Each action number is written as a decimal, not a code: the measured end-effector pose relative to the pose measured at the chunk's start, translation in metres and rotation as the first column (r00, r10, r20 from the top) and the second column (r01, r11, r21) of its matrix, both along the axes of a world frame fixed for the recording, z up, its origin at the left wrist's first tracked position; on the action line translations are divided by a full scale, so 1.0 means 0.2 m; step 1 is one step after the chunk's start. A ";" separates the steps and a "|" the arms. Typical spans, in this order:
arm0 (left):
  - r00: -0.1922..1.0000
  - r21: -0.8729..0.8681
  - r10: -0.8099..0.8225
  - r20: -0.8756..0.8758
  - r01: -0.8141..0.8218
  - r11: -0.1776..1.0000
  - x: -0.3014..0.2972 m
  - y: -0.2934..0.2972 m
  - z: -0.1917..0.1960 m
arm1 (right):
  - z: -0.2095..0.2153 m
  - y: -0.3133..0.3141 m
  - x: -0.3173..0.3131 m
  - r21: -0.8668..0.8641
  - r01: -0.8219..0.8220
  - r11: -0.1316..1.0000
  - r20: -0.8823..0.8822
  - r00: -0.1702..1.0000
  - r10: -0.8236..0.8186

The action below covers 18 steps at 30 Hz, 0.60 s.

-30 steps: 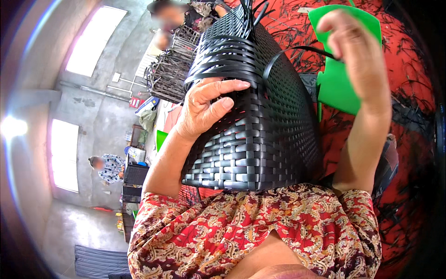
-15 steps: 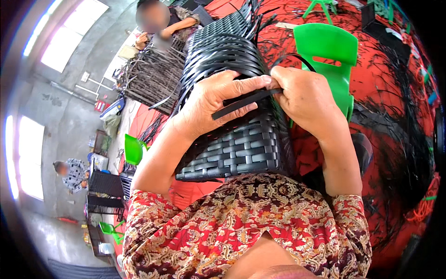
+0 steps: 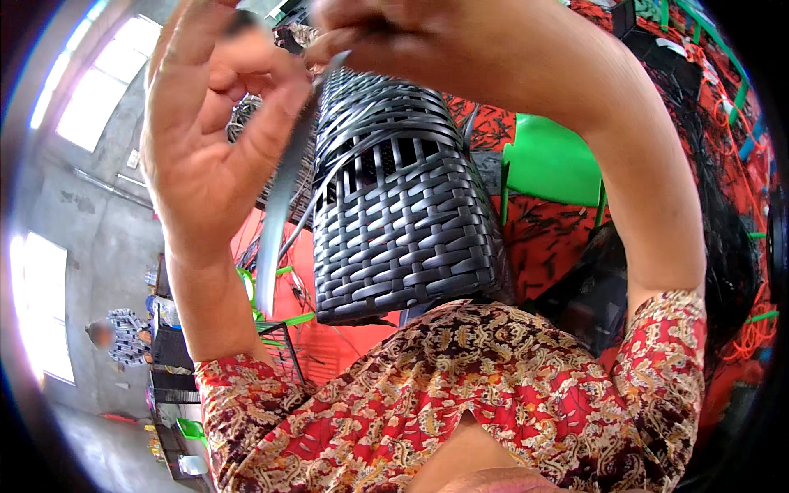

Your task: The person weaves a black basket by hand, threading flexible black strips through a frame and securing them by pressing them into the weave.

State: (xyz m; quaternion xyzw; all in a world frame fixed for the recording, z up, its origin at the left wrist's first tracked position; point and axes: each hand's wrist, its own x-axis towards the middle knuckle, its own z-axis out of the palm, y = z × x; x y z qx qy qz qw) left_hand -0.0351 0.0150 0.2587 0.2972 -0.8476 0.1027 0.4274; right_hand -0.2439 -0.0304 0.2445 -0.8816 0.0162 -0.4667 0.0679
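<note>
A long woven piece of black plastic strips [image 3: 403, 238] stretches away from my lap, its near end closely woven. Farther up, a gap shows bare uprights, with loosely bunched strips beyond. My left hand [image 3: 218, 140] is raised at the upper left, thumb and forefinger pinched on a flat black strip [image 3: 283, 197] that hangs down beside the weave. My right hand [image 3: 378, 33] is up at the top edge, partly cut off and blurred. Its fingers are curled around the upper end of the same strip, close to my left fingertips.
A green plastic chair [image 3: 552, 160] stands right of the weave on the red floor covering [image 3: 534, 255]. Black strips lie heaped at the far right. Beyond my left arm, a person in a checked top [image 3: 127, 335] is by dark woven pieces. Another person is mostly hidden behind my hands.
Both hands have lifted off the weave, up to the top of the view, drawing the strip out to the left. The gap in the weave is now uncovered.
</note>
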 end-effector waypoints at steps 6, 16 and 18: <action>0.903 -0.474 -0.098 0.419 0.309 0.825 0.05 0.02 0.31 | 0.26 0.03 0.37 -0.150 -0.152 0.977 -0.281 0.954 0.105; 0.951 -0.161 -0.006 -0.308 -0.046 0.986 0.27 0.06 0.27 | -0.41 -0.12 -0.03 0.419 0.151 0.895 0.105 0.971 -0.214; 0.903 -0.005 0.005 -0.430 -0.008 1.000 0.31 0.02 0.31 | -0.60 -0.15 -0.09 0.558 0.165 0.813 0.010 0.979 -0.206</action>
